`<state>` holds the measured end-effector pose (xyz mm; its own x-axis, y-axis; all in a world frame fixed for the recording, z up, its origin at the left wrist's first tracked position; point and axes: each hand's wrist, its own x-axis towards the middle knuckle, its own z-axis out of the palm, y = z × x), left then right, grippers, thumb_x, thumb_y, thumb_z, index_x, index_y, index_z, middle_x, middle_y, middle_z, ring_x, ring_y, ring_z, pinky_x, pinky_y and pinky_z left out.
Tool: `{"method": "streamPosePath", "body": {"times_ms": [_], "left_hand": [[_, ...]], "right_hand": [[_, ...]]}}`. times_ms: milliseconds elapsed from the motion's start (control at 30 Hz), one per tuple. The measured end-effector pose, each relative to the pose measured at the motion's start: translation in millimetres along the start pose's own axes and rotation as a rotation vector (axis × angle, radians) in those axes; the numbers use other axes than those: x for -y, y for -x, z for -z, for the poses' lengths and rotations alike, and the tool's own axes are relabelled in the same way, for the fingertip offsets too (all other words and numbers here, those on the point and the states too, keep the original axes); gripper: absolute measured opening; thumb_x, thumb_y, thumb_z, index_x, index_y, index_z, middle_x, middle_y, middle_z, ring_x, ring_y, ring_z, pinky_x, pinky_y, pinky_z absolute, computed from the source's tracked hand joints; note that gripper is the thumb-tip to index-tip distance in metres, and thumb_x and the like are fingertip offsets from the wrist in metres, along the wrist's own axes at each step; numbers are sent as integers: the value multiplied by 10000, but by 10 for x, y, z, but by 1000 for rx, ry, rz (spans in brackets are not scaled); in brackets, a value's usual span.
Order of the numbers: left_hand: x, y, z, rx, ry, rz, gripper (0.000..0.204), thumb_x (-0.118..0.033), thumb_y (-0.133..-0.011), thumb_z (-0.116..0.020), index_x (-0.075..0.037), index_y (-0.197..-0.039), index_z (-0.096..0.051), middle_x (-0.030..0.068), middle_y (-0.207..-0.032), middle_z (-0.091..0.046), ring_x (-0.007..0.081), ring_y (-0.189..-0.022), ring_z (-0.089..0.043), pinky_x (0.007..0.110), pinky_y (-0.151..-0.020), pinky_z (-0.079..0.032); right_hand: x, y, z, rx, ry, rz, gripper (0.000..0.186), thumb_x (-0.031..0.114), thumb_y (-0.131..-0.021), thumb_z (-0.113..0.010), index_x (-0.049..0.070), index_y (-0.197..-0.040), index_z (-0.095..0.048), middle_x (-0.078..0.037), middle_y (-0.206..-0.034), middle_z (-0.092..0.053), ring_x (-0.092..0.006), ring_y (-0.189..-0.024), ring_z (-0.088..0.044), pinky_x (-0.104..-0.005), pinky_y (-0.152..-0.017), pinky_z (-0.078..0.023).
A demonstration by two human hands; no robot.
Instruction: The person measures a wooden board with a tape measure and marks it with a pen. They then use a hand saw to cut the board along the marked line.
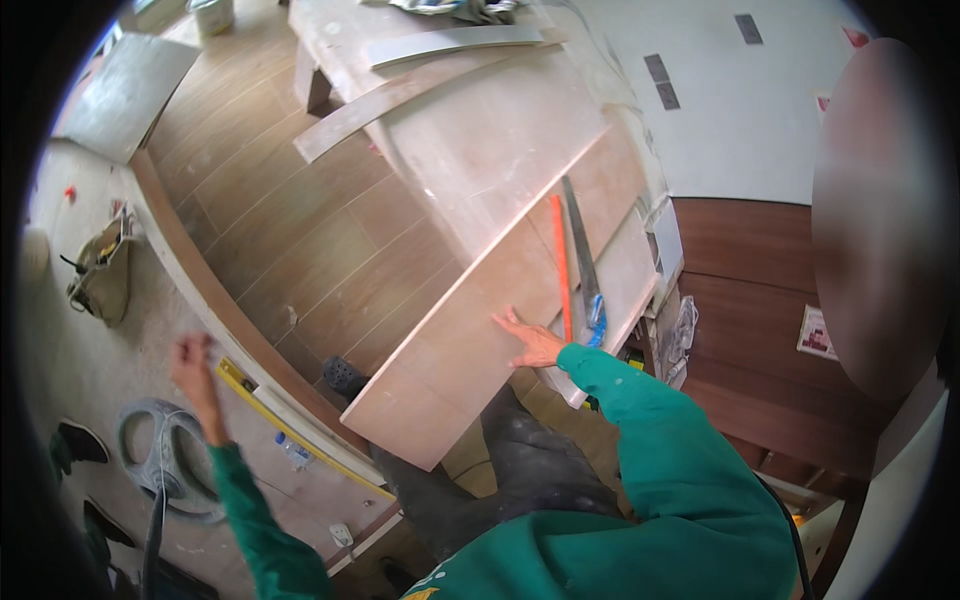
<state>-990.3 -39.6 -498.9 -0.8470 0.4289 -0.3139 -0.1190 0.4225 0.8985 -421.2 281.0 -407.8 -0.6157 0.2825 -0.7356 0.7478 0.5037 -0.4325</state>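
My right hand point(528, 340) lies flat with fingers spread on a long pale wooden board point(435, 370). This board rests on the work table point(480, 120) and juts out over my legs. Just beyond the hand, on the boards, lie an orange bar point(560, 255) and a handsaw point(578, 235) with a blue handle point(597, 322). My left hand point(195, 378) is raised at the left, smeared by motion, so its fingers cannot be read. Closest to it is the upper end of a long yellow strip point(300, 428) along the left table's edge.
Grey-white strips point(450, 45) and a wooden strip point(350, 120) lie across the far table. On the left surface are a tool pouch point(105, 270), a grey round-framed object point(172, 460) and a plastic bottle point(293, 450). Dark shoes point(80, 440) show at far left.
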Motion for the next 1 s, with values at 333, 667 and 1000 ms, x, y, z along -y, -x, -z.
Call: {"method": "streamPosePath", "body": {"times_ms": [333,667,1000], "left_hand": [[-1159,2722,-2817,264,-114,-305,111,-101,-880,-736,-9,-895,-676,148,-833,-700,248,-733,-686,347,-666,-539],[-1223,3593,-5660,513,-599,-124,363,-327,-880,-723,1,-955,-587,194,-740,-674,393,-717,-673,479,-650,-521],[-1918,2021,-5106,272,-909,-460,152,-217,-923,-653,-67,-919,-674,154,-743,-690,304,-660,-693,444,-598,-541]], "right_hand": [[-1454,640,244,-639,-233,-418,386,296,-818,-763,56,-1108,-673,-189,-1175,-678,-331,-1088,-658,-428,-948,-521],[-2854,1148,-160,-443,-254,-522,885,374,-676,-902,8,-1355,-470,-243,-1266,-621,-381,-1172,-606,-434,-1010,-487],[-2885,1106,-240,-539,-578,-411,486,198,-652,-811,18,-1062,-623,-183,-947,-700,-351,-889,-693,-431,-816,-553]]}}
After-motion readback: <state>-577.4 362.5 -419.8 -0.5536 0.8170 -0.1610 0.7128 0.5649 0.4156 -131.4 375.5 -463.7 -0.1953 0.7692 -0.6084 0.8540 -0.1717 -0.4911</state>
